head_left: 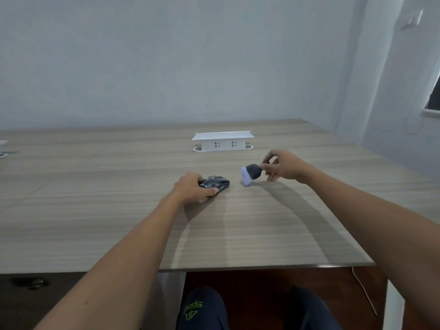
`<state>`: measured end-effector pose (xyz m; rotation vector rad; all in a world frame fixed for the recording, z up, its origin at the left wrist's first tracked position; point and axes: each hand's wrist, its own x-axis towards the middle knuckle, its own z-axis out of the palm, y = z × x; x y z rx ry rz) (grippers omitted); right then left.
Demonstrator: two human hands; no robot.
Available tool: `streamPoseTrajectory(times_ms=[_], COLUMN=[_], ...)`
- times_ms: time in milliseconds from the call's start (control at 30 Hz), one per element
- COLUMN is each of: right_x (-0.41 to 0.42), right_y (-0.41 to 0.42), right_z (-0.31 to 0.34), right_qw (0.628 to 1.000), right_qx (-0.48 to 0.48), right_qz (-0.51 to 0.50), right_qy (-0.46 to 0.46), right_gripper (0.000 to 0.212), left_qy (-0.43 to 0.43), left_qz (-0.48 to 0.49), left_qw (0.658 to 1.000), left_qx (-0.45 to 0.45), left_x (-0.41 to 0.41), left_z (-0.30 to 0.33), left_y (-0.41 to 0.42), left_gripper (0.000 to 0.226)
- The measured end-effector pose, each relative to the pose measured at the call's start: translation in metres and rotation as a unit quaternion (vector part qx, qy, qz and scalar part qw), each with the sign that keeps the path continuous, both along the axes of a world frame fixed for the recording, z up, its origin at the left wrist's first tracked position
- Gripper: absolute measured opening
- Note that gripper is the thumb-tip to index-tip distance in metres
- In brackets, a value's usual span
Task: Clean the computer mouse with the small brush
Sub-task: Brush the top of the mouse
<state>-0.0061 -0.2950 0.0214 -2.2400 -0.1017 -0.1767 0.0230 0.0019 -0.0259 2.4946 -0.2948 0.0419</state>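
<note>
A black computer mouse (217,182) lies on the wooden table (262,222), near its middle. My left hand (192,188) grips the mouse from its left side, thumb along the near edge. To the right, my right hand (283,167) pinches the handle of a small brush (251,173) with a dark grey head and pale lilac bristles. The bristles point down and left, and their tip is at or just above the table. A short gap separates the brush from the mouse.
A white pop-up socket box (222,141) stands on the table behind the hands. The table's front edge (262,266) runs just above my knees. A wall is close on the right, and small objects sit at the far left edge.
</note>
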Motion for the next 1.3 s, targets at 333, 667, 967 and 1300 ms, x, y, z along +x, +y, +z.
streamPoseTrajectory(times_ms=[333,667,967,1300], right_x=[0.012,0.021,0.027,0.033], right_y=[0.008,0.008,0.015,0.013], right_z=[0.017,0.019,0.025,0.024], right_qw=[0.976,0.978,0.978,0.983], right_qx=[0.199,0.176,0.172,0.112], right_qz=[0.088,0.110,0.113,0.143], right_qy=[0.017,0.024,0.015,0.016], right_gripper=[0.029,0.016,0.003,0.028], left_qy=[0.015,-0.005,-0.012,-0.015], left_qz=[-0.090,-0.120,-0.134,-0.137], left_qw=[0.995,0.992,0.990,0.990], left_qx=[-0.046,-0.045,-0.044,-0.040], left_x=[0.009,0.014,0.015,0.014], left_z=[0.000,0.000,0.000,0.001], left_y=[-0.009,-0.017,-0.018,-0.018], left_gripper=[0.037,0.023,0.021,0.023])
